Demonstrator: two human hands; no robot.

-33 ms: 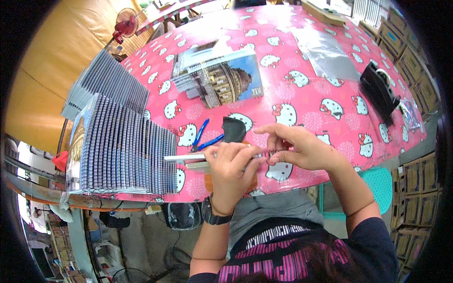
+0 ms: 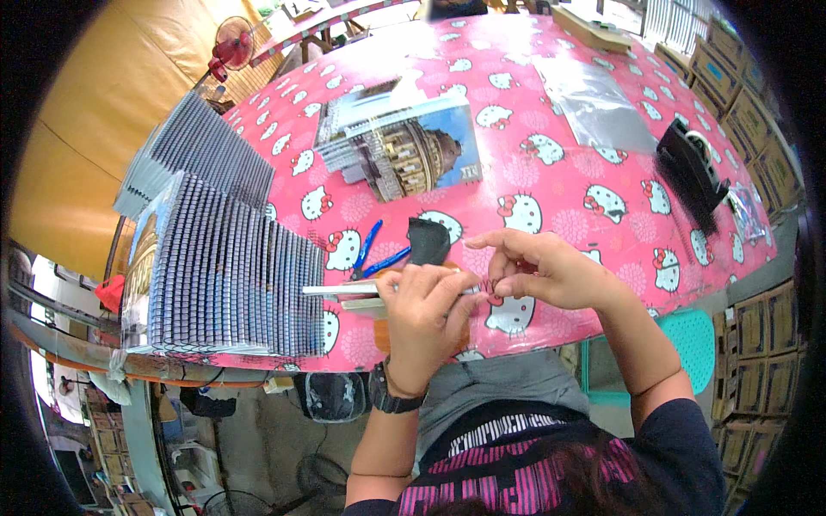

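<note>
Left hand (image 2: 423, 320) covers the middle of the thin flat strip (image 2: 331, 290); small piece pinched beside it by right hand (image 2: 551, 268) too small to identify.

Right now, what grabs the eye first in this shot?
The bright pink cartoon-cat tablecloth covering the whole table, then the big fanned stack of dark blue-grey packets at its left edge. At the near edge both hands meet: the left hand grips a thin flat silvery piece, and the right hand pinches at its end. A stack of building-photo booklets lies mid-table, a black tape dispenser far right.
</note>
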